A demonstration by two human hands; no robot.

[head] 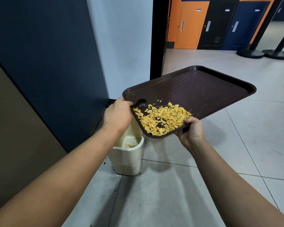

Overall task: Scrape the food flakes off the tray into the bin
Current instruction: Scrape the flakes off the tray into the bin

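Note:
A dark brown tray (pixel 203 89) is held tilted above a cream bin (pixel 129 159), its near left corner lowest. Yellow food flakes (pixel 162 118) are heaped in that low corner. My right hand (pixel 189 130) grips the tray's near edge, thumb on top beside the flakes. My left hand (pixel 117 114) is closed on a dark spoon (pixel 140 103), whose bowl rests on the tray just left of the pile. A few flakes lie inside the bin, which sits partly under my left hand and the tray corner.
The bin stands on a grey tiled floor against a dark blue panel (pixel 47 63) and white wall. Crumbs speckle the floor near the bin. A black door frame (pixel 157 38) opens to a hall with two black post bases (pixel 264 54).

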